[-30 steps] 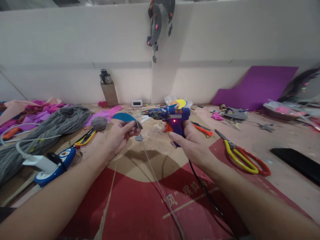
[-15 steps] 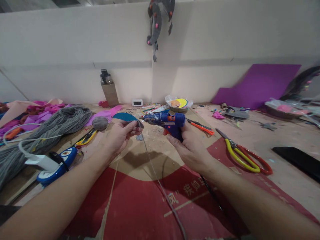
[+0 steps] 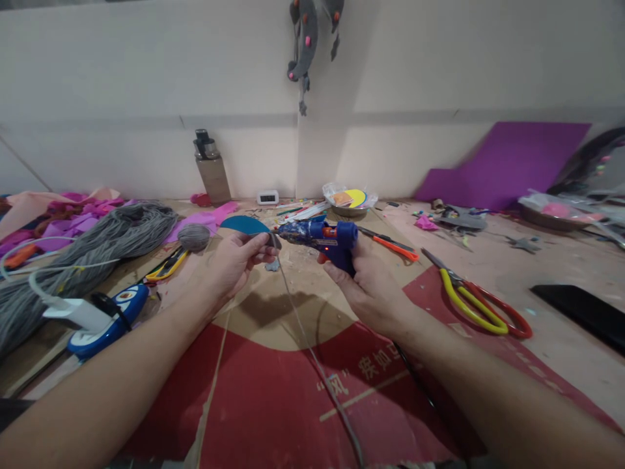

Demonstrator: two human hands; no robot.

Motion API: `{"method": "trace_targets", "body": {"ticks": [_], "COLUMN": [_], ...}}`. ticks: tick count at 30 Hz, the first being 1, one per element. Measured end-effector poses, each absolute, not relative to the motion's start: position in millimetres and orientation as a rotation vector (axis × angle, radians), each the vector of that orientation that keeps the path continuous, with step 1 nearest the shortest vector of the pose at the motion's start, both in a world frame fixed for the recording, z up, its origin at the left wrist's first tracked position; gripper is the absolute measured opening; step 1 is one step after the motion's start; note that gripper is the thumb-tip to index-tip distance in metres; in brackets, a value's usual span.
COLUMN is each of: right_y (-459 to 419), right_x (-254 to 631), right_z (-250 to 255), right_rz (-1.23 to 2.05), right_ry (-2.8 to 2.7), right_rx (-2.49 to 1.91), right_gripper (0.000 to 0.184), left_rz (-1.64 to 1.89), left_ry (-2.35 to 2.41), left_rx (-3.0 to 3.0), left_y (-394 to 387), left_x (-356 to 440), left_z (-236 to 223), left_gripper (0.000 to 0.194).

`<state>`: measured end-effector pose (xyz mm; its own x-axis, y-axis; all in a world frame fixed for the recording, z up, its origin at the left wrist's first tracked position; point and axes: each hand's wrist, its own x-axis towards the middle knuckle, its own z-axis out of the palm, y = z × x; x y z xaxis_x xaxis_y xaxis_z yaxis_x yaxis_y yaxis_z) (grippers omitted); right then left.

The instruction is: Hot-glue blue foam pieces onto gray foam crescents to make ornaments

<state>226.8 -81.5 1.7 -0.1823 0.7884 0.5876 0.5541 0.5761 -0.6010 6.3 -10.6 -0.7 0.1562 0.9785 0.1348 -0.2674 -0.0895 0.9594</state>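
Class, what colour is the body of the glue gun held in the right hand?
The glue gun has a blue body, clearest in the head view.

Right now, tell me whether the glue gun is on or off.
On, apparently: a red light glows on the glue gun.

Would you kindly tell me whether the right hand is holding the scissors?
No, the right hand holds the blue glue gun, while the scissors lie farther right.

A blue glue gun (image 3: pixel 338 236) is held level, its nozzle (image 3: pixel 279 230) just beside a curved blue cutout (image 3: pixel 244 225) and grey cord (image 3: pixel 336 402) trailed toward the desk's (image 3: pixel 498 267) near edge.
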Motion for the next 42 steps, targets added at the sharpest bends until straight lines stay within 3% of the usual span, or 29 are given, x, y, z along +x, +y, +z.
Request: {"method": "trace_targets", "body": {"ticks": [18, 24, 42], "right_y": [-83.7, -82.9, -85.8], "right_x": [225.5, 228.1, 228.2], "right_z": [5.2, 3.5, 6.0], "right_rz": [0.36, 0.332, 0.342], "right_ry": [-1.833, -1.827, -1.83], "right_rx": [-1.102, -1.1, -1.085], "right_gripper": [0.021, 0.031, 0.029], "left_rz": [1.309, 1.353, 1.488], "left_ry": [0.764, 0.739, 0.822], "left_rx": [1.174, 1.258, 1.547], "left_y": [-9.9, -10.7, -4.3], "left_x": [5.8, 5.2, -3.0], "left_z": [0.0, 2.2, 1.2], "left_gripper": [0.02, 0.021, 0.015]}}
